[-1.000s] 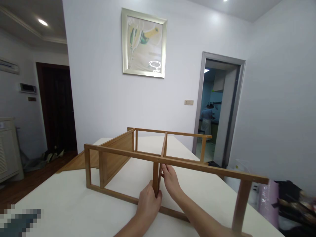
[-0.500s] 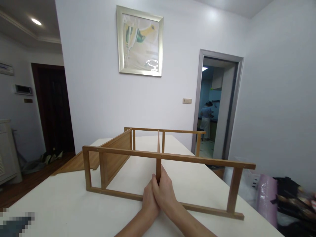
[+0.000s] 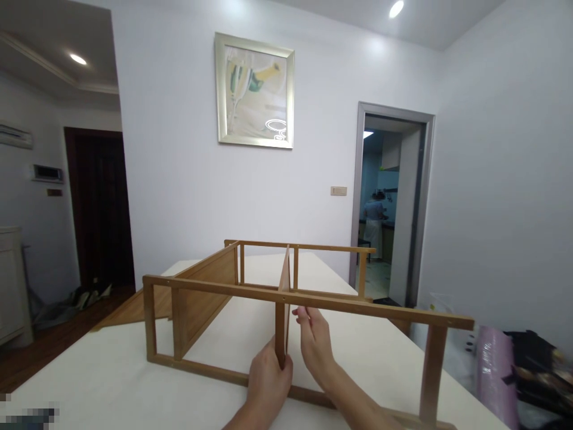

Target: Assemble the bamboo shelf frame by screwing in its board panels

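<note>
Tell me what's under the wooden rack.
Under the wooden rack is the white table, visible through its gaps. The strips beneath its lower rails are covered from view.

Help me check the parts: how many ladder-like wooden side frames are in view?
2: the near side frame, with the left hand gripping its middle crosspiece, and the far side frame, nearer the wall. None appears hidden.
</note>
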A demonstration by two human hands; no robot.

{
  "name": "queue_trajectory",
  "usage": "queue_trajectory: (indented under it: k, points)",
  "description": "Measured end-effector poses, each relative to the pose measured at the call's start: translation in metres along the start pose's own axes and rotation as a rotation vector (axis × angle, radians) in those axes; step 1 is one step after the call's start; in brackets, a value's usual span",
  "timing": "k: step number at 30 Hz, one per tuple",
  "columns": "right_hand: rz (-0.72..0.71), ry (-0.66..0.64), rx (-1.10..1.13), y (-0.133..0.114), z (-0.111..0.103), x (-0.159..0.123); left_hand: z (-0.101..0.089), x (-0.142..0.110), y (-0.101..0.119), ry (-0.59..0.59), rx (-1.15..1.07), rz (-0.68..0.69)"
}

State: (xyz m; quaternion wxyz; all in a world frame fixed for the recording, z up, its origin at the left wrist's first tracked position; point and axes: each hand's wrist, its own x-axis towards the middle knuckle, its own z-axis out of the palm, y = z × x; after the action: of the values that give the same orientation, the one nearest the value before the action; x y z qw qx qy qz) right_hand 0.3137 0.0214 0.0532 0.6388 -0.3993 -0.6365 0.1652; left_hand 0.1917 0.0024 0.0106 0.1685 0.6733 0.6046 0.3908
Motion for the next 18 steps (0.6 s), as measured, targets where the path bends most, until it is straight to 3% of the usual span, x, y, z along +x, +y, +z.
queue_trajectory:
  k: [4,8,13,18]
  points:
    - [-0.028,0.022,0.011,-0.020,0.004,0.046,0.006,0.002,-0.002,-0.005,-0.015,-0.039]
    - [-0.153,-0.034,-0.002,-0.026,0.025,0.076,0.008,0.003,-0.002,-0.010,-0.057,-0.024]
    - [-0.087,-0.027,0.184,-0.018,0.048,0.085,0.011,0.003,-0.002,-0.031,-0.090,-0.004]
    - [-0.055,-0.007,0.231,-0.018,0.048,0.084,0.016,0.005,0.000,-0.027,-0.104,0.000]
